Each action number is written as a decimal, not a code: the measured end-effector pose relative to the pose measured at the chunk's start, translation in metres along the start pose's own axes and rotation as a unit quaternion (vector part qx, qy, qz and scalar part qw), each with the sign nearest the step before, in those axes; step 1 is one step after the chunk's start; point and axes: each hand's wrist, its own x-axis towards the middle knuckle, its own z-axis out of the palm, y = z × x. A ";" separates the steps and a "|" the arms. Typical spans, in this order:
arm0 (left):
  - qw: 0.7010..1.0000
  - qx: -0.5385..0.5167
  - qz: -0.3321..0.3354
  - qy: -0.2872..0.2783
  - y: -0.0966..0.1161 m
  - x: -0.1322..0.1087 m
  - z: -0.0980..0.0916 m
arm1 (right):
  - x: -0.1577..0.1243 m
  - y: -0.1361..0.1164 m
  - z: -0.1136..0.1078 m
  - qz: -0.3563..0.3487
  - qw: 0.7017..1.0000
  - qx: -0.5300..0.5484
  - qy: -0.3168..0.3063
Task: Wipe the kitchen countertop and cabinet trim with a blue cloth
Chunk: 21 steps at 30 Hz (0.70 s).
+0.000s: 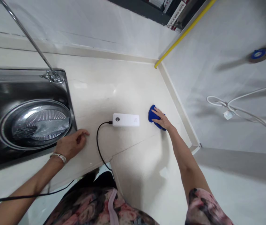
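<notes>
My right hand [162,120] presses down on a crumpled blue cloth [152,114] on the pale countertop [133,84], its fingers spread over the fabric. To the left of the cloth lies a white power bank [128,120] with a small round dark display. A black cable [97,140] is plugged into its left end and runs off the counter's front edge. Beside the sink's right corner, my left hand [72,143] rests with its fingers loosely curled, and nothing shows in it. A metal band circles that wrist.
On the left, a steel sink [71,103] holds a round metal basin [4,137] with a perforated strainer and a clear plastic bag inside. A thin faucet [30,37] rises behind. A yellow pipe [184,34] meets the back corner. White cable [243,93] hangs along the right wall.
</notes>
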 end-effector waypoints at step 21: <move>0.999 0.036 0.017 0.005 0.006 0.000 -0.006 | -0.124 -0.176 0.123 0.113 0.971 -0.130 0.163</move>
